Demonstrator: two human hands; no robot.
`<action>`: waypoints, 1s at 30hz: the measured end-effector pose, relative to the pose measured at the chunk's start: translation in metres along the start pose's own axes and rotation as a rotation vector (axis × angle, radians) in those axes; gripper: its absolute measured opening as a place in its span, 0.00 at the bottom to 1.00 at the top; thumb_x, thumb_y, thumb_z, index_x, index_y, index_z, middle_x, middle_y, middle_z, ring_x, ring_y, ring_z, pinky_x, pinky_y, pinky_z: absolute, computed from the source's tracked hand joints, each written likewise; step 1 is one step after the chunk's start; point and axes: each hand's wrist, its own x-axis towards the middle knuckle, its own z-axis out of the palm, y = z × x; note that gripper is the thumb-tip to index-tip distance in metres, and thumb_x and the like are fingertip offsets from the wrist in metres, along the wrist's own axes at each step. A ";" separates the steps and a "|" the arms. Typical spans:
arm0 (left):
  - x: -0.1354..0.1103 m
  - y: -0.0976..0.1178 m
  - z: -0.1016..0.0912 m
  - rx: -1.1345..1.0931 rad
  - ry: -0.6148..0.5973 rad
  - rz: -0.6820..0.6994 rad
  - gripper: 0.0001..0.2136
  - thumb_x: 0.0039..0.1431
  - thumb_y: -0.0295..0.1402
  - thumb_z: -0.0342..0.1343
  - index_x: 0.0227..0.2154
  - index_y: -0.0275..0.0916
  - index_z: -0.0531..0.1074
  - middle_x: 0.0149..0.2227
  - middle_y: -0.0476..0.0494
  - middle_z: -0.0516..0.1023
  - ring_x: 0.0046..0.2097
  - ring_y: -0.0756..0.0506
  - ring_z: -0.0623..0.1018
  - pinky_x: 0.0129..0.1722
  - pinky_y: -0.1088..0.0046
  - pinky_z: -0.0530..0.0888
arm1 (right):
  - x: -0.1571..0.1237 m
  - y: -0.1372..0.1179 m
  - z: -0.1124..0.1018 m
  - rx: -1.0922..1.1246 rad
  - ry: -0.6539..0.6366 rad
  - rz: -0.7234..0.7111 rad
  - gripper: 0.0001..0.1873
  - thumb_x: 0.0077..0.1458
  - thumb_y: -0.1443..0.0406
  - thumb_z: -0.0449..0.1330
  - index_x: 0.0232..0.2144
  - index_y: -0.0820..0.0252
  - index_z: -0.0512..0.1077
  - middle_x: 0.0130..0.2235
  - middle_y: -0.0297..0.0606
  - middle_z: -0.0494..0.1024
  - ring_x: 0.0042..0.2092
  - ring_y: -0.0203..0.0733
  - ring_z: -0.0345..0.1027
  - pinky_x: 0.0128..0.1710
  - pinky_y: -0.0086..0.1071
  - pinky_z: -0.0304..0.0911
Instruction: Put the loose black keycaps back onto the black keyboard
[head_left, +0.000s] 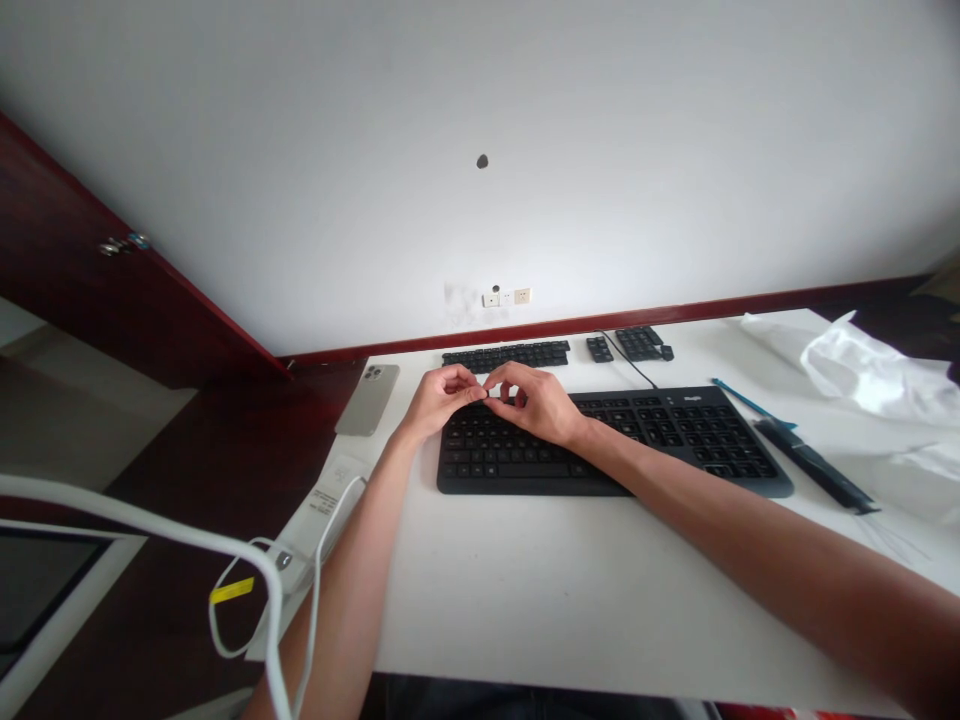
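Black keyboard point(615, 445) lies on the white table point(525, 580). Above its left end, left hand point(439, 398) and right hand point(534, 400) meet, fingertips pinched together on a small dark keycap point(487, 394). Advisable: keep the cap low over the keys and press squarely.

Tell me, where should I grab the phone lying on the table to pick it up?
Grip the phone by its two long side edges, coming down from above with your left hand, which is nearer. It lies flat, camera side up, at the table corner's left edge, beside the black keyboard, so the thin sides are what fingers can pinch.
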 end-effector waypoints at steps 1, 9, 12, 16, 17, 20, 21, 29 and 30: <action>0.000 0.000 0.000 -0.001 -0.002 0.000 0.19 0.50 0.48 0.70 0.31 0.37 0.74 0.31 0.45 0.80 0.34 0.47 0.79 0.36 0.72 0.73 | 0.000 0.001 0.000 -0.003 -0.001 -0.003 0.08 0.65 0.60 0.60 0.44 0.57 0.74 0.42 0.37 0.79 0.36 0.37 0.72 0.36 0.31 0.69; -0.002 0.001 -0.002 0.048 0.133 0.056 0.22 0.62 0.55 0.57 0.29 0.38 0.74 0.30 0.44 0.79 0.32 0.48 0.75 0.35 0.71 0.72 | -0.003 0.000 0.004 -0.034 -0.069 -0.047 0.12 0.66 0.63 0.59 0.50 0.55 0.76 0.45 0.38 0.80 0.37 0.38 0.73 0.41 0.32 0.69; 0.000 -0.009 -0.004 0.079 0.325 0.030 0.26 0.66 0.57 0.48 0.26 0.39 0.73 0.28 0.44 0.78 0.30 0.48 0.73 0.33 0.71 0.71 | -0.002 0.000 0.005 -0.067 -0.127 -0.057 0.11 0.65 0.65 0.60 0.48 0.56 0.77 0.46 0.39 0.80 0.41 0.41 0.74 0.45 0.34 0.70; 0.002 -0.023 -0.003 0.120 0.451 0.012 0.27 0.67 0.58 0.44 0.26 0.40 0.71 0.27 0.44 0.77 0.30 0.48 0.72 0.32 0.71 0.70 | -0.001 0.001 0.005 -0.088 -0.155 -0.059 0.11 0.63 0.67 0.60 0.47 0.57 0.77 0.46 0.40 0.80 0.45 0.44 0.74 0.48 0.36 0.70; 0.003 -0.025 -0.003 0.113 0.454 0.024 0.27 0.67 0.57 0.44 0.26 0.40 0.71 0.27 0.44 0.76 0.29 0.48 0.72 0.32 0.71 0.69 | 0.000 0.001 0.005 -0.088 -0.160 -0.063 0.11 0.62 0.67 0.59 0.47 0.57 0.77 0.46 0.40 0.80 0.46 0.44 0.74 0.49 0.37 0.70; 0.004 -0.025 0.000 0.112 0.435 0.055 0.27 0.67 0.57 0.44 0.25 0.40 0.71 0.25 0.45 0.75 0.28 0.48 0.70 0.31 0.71 0.68 | 0.000 0.001 0.005 -0.092 -0.187 -0.074 0.12 0.62 0.67 0.59 0.47 0.56 0.77 0.47 0.41 0.80 0.47 0.45 0.74 0.50 0.39 0.70; 0.004 -0.024 0.001 0.120 0.428 0.060 0.27 0.67 0.57 0.44 0.25 0.40 0.71 0.25 0.45 0.75 0.28 0.48 0.70 0.31 0.71 0.67 | 0.000 0.001 0.006 -0.095 -0.194 -0.073 0.12 0.62 0.67 0.59 0.47 0.56 0.77 0.47 0.41 0.80 0.48 0.46 0.74 0.50 0.39 0.70; 0.002 -0.025 0.001 0.123 0.425 0.071 0.27 0.68 0.56 0.45 0.25 0.39 0.72 0.25 0.46 0.75 0.28 0.48 0.71 0.32 0.72 0.68 | -0.001 0.000 0.006 -0.119 -0.218 -0.069 0.16 0.63 0.65 0.60 0.52 0.55 0.77 0.46 0.42 0.80 0.45 0.47 0.74 0.48 0.41 0.72; 0.002 -0.025 0.001 0.129 0.421 0.075 0.27 0.68 0.56 0.45 0.25 0.39 0.72 0.25 0.46 0.75 0.29 0.48 0.72 0.32 0.72 0.68 | -0.001 0.000 0.006 -0.124 -0.220 -0.079 0.16 0.63 0.65 0.60 0.52 0.55 0.77 0.46 0.42 0.80 0.46 0.47 0.74 0.48 0.41 0.72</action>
